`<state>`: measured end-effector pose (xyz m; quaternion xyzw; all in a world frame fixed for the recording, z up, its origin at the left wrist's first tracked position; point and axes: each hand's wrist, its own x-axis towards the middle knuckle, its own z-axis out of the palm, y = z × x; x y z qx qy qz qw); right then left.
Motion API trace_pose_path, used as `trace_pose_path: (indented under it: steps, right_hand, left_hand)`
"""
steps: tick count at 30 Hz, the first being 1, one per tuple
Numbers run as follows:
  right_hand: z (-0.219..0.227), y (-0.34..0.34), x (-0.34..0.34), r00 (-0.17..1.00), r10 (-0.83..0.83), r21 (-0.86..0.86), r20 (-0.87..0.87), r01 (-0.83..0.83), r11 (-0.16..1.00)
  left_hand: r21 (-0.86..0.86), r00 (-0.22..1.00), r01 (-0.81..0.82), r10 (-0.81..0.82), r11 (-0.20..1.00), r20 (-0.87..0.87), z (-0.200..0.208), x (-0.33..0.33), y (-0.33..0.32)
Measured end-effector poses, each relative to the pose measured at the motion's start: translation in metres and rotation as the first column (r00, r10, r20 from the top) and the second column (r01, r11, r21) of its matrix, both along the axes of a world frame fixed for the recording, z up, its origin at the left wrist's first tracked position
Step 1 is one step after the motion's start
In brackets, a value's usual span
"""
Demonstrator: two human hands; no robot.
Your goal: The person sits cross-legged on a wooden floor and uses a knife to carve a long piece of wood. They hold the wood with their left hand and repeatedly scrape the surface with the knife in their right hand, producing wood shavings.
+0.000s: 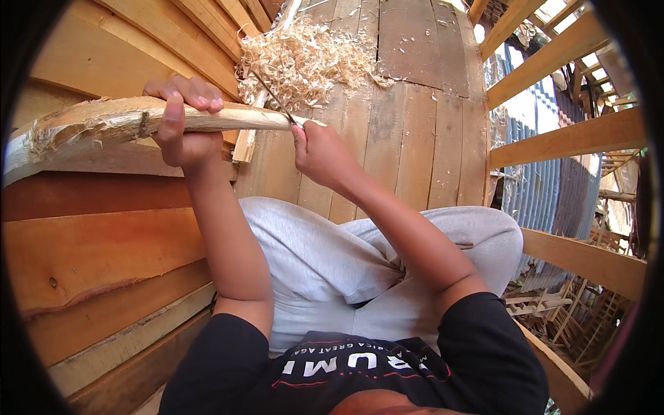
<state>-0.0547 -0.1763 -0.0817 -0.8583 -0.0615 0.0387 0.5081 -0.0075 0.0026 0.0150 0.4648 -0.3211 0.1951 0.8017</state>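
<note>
A long pale piece of wood [235, 118] stretches from the far left edge toward the middle, rough and splintery at its left, smoother and narrower at its right. My left hand [185, 124] wraps round it, with the thumb in front and the fingers over the top. At its narrow right end is my right hand [318, 149], closed on the handle end of a knife. The thin dark knife blade [273, 95] slants up and left from that hand, across the wood's end. The knife's handle is hidden inside my fist.
Curled wood shavings [304, 59] lie heaped on the plank floor [401, 138] ahead. Stacked boards [104, 256] line the left side. A wooden railing [567, 138] runs along the right, with corrugated metal sheets [539, 173] beyond. My crossed legs [318, 256] are below my hands.
</note>
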Motion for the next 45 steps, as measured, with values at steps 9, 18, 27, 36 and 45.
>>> trace_pose_path:
  steps: [9,18,27,36,45]
  right_hand:
    - [-0.037,-0.011,0.006,0.996,0.027,-0.170,-0.084,-0.041,0.985]
    - [-0.077,-0.025,0.014,0.987,0.023,-0.222,-0.160,-0.059,0.973]
    - [-0.081,-0.024,0.017,0.996,-0.015,-0.220,-0.089,-0.005,0.975]
    - [-0.020,-0.004,0.002,0.999,0.033,-0.128,-0.026,-0.036,0.991]
    - [-0.031,-0.004,0.008,1.000,0.020,-0.201,-0.022,-0.024,0.979]
  left_hand:
    - [-0.008,1.000,-0.002,0.002,1.000,0.002,0.002,0.003,0.002]
    - [0.009,0.995,0.090,-0.090,0.996,0.039,0.005,0.000,-0.014]
    - [0.056,1.000,0.009,-0.008,0.998,-0.015,0.005,0.000,-0.009]
    - [-0.007,1.000,0.022,-0.022,1.000,-0.013,-0.001,-0.002,0.006]
    - [0.000,1.000,0.016,-0.016,1.000,0.005,0.000,0.003,0.008]
